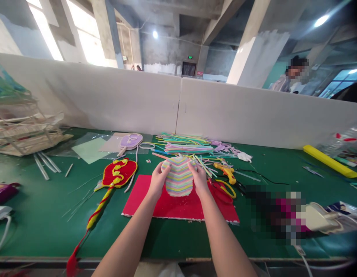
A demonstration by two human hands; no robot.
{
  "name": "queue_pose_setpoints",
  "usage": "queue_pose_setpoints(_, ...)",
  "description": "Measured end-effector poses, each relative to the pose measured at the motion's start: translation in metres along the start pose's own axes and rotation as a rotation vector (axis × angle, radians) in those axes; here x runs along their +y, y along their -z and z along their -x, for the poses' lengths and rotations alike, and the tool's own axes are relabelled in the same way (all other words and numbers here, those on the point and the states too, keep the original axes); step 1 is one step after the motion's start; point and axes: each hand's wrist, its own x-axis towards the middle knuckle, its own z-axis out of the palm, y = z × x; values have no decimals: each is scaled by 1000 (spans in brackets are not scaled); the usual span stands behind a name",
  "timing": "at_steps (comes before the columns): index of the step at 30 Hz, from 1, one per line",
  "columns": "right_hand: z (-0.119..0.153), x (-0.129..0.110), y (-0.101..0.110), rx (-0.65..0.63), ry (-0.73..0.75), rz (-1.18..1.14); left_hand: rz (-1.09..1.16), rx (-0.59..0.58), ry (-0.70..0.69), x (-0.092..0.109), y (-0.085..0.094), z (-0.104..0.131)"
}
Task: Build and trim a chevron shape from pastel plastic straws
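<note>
A flat, rounded piece with pastel zigzag stripes is held up between my two hands. My left hand grips its left edge, thumb on the front face. On the opposite edge, my right hand pinches it the same way. The fingers behind the piece are hidden. Beneath it lies a red board on the green table. Scissors with red and yellow handles rest on the board's right side. Just beyond is a yellow glue gun.
Pastel craft stems lie in bundles behind the board. Left of it is a red and yellow fan with a tassel, near a purple fan-shaped piece. A yellow bar lies at right. A white partition borders the table's back.
</note>
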Motion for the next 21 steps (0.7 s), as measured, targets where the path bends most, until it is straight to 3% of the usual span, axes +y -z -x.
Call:
queue_pose_setpoints(2,-1,-3,1,20,1,-3,-17,0,40,-2,0,1)
queue_pose_setpoints(7,-7,-12,9,220,111,31,-127,0,28,-2,-1,3)
queue_pose_setpoints(13,-7,-12,11,29,114,100,-247,-65,29,0,-4,6)
queue_pose_setpoints(21,-2,-11,9,41,171,177,-274,-84,26,3,-7,8)
